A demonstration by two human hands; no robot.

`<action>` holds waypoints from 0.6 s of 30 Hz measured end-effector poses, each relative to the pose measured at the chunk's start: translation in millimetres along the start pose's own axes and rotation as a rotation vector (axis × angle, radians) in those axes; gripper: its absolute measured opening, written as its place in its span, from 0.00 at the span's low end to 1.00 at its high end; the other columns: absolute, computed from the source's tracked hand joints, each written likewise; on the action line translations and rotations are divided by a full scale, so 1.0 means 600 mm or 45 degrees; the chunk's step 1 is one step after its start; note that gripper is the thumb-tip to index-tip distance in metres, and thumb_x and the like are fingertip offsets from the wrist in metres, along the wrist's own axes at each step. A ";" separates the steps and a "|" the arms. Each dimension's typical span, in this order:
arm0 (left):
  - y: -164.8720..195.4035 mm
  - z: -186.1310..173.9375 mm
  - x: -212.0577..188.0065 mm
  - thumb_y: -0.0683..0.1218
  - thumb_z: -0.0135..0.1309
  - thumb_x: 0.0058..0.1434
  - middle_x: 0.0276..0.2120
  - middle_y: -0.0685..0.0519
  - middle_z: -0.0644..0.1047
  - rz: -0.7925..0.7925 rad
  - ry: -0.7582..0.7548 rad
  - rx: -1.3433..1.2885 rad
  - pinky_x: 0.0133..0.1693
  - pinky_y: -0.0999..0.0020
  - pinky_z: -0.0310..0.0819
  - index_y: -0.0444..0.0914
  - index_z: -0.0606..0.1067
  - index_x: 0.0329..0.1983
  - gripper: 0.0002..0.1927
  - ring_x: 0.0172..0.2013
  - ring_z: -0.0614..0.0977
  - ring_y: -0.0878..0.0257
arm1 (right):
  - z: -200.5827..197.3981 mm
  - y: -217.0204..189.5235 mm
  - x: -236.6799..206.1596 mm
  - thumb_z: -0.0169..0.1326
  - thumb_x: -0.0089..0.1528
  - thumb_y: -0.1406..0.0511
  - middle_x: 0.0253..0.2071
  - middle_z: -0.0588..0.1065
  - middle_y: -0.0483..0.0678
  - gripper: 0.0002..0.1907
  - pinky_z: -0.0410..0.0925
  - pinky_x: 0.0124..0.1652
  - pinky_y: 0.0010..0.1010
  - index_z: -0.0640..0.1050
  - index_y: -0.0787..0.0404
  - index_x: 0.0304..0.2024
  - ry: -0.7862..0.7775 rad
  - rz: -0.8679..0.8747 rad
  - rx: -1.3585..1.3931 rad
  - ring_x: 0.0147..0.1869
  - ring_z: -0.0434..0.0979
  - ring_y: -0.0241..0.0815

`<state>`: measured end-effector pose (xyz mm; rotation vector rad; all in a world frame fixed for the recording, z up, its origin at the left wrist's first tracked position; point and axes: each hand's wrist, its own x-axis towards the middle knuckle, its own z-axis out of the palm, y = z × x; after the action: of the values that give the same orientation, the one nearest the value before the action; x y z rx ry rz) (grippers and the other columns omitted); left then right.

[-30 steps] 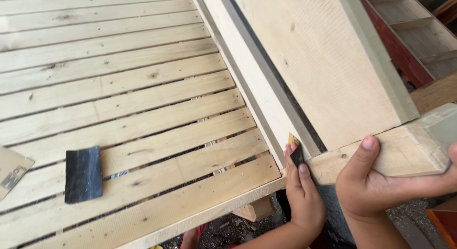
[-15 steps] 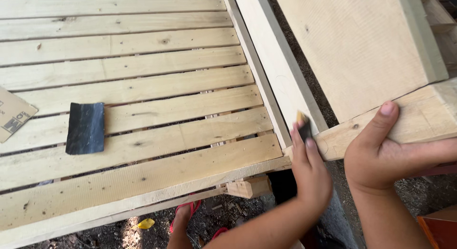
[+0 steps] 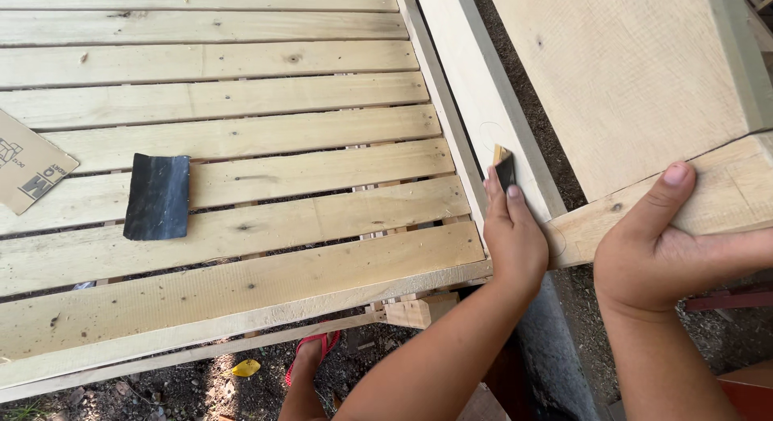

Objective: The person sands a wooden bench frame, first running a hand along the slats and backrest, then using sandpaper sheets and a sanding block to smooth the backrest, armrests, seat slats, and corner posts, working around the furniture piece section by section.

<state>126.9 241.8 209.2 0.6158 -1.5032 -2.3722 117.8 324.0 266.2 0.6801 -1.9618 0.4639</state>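
On the slatted frame [image 3: 241, 187], left hand [image 3: 515, 236] pinches sandpaper [image 3: 504, 168]; right hand [image 3: 652, 260] grips board [image 3: 725, 196].

Pale raw wood slats [image 3: 241, 187], matt and knotty. Dark gritty sandpaper sheet [image 3: 158, 197] lies left; a brown paper-backed piece [image 3: 28, 167] beside it. Rough-sawn plank [image 3: 628, 75] far right.

Brown sheet [image 3: 28, 165] cut by left edge — sandpaper scrap [image 3: 504, 165] half-hidden.
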 end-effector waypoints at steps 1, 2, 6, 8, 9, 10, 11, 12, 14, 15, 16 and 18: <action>-0.006 0.000 0.005 0.46 0.35 0.74 0.73 0.41 0.59 0.023 -0.007 0.004 0.70 0.65 0.48 0.33 0.58 0.73 0.26 0.75 0.55 0.53 | 0.001 -0.001 -0.002 0.43 0.85 0.73 0.73 0.51 0.59 0.34 0.67 0.72 0.36 0.34 0.56 0.75 0.009 0.003 0.009 0.77 0.61 0.51; -0.015 -0.002 0.001 0.46 0.36 0.73 0.72 0.40 0.62 0.048 -0.013 0.005 0.70 0.65 0.50 0.33 0.58 0.74 0.27 0.74 0.59 0.53 | 0.001 0.000 -0.002 0.43 0.85 0.73 0.73 0.52 0.60 0.33 0.67 0.72 0.36 0.34 0.56 0.75 0.019 0.005 0.017 0.77 0.62 0.51; -0.053 -0.015 -0.068 0.43 0.35 0.74 0.75 0.39 0.60 0.263 -0.149 0.105 0.72 0.60 0.44 0.31 0.56 0.75 0.27 0.78 0.53 0.51 | 0.006 0.004 -0.007 0.39 0.82 0.72 0.74 0.53 0.62 0.32 0.69 0.70 0.36 0.34 0.56 0.75 0.023 0.056 0.165 0.77 0.66 0.54; -0.052 -0.018 -0.066 0.43 0.35 0.74 0.76 0.40 0.59 0.267 -0.151 0.107 0.72 0.60 0.45 0.32 0.57 0.75 0.26 0.77 0.54 0.50 | 0.007 0.007 -0.009 0.39 0.81 0.72 0.73 0.54 0.62 0.33 0.70 0.68 0.36 0.33 0.55 0.75 0.006 0.064 0.146 0.75 0.69 0.54; -0.045 -0.019 -0.046 0.43 0.36 0.73 0.75 0.41 0.59 0.188 -0.152 0.066 0.72 0.61 0.46 0.34 0.56 0.75 0.27 0.76 0.54 0.51 | 0.008 0.008 -0.009 0.39 0.82 0.72 0.73 0.54 0.62 0.33 0.71 0.66 0.35 0.32 0.55 0.75 0.008 0.053 0.119 0.74 0.71 0.54; -0.033 -0.017 -0.007 0.44 0.36 0.72 0.74 0.42 0.58 0.110 -0.151 0.024 0.71 0.62 0.46 0.35 0.55 0.76 0.28 0.75 0.55 0.52 | 0.007 0.009 -0.010 0.40 0.83 0.73 0.72 0.55 0.62 0.33 0.71 0.66 0.35 0.32 0.55 0.75 0.000 0.043 0.101 0.73 0.72 0.54; -0.022 -0.017 0.019 0.44 0.36 0.73 0.74 0.43 0.58 0.128 -0.164 0.018 0.72 0.62 0.46 0.36 0.55 0.76 0.28 0.76 0.55 0.52 | 0.007 0.009 -0.010 0.40 0.84 0.73 0.72 0.55 0.62 0.33 0.72 0.65 0.35 0.32 0.54 0.75 -0.008 0.033 0.084 0.73 0.72 0.55; -0.013 -0.018 0.033 0.45 0.35 0.74 0.75 0.43 0.57 0.149 -0.179 0.013 0.72 0.62 0.46 0.36 0.54 0.76 0.27 0.76 0.54 0.52 | 0.005 0.009 -0.010 0.39 0.84 0.72 0.72 0.55 0.62 0.33 0.72 0.65 0.35 0.32 0.55 0.75 -0.025 0.026 0.073 0.73 0.73 0.55; -0.009 -0.021 0.037 0.45 0.34 0.75 0.75 0.43 0.57 0.224 -0.207 0.089 0.72 0.60 0.44 0.36 0.54 0.76 0.27 0.76 0.52 0.51 | 0.003 0.009 -0.010 0.40 0.83 0.72 0.71 0.54 0.63 0.34 0.72 0.64 0.35 0.32 0.55 0.75 -0.025 0.031 0.014 0.72 0.73 0.56; -0.017 -0.022 0.022 0.44 0.34 0.75 0.76 0.42 0.57 0.281 -0.217 0.168 0.72 0.59 0.43 0.35 0.55 0.76 0.27 0.77 0.52 0.50 | 0.002 0.008 -0.010 0.41 0.83 0.72 0.70 0.54 0.63 0.35 0.73 0.63 0.35 0.32 0.55 0.75 -0.010 0.040 -0.031 0.72 0.74 0.56; -0.028 -0.025 -0.008 0.43 0.33 0.74 0.76 0.41 0.57 0.342 -0.227 0.245 0.73 0.57 0.41 0.35 0.56 0.77 0.27 0.77 0.51 0.49 | 0.002 0.007 -0.009 0.42 0.82 0.72 0.70 0.54 0.63 0.35 0.73 0.63 0.35 0.31 0.55 0.75 -0.011 0.047 -0.055 0.71 0.74 0.57; -0.065 -0.034 -0.085 0.43 0.34 0.75 0.78 0.38 0.55 0.396 -0.304 0.251 0.74 0.54 0.38 0.33 0.58 0.76 0.26 0.79 0.50 0.46 | 0.001 0.004 -0.006 0.42 0.82 0.73 0.69 0.54 0.63 0.36 0.75 0.64 0.35 0.31 0.54 0.75 -0.034 0.060 -0.081 0.70 0.75 0.57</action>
<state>181.7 264.5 177.1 0.1229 -1.7982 -2.1325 117.1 326.5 262.3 0.6038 -2.0127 0.4213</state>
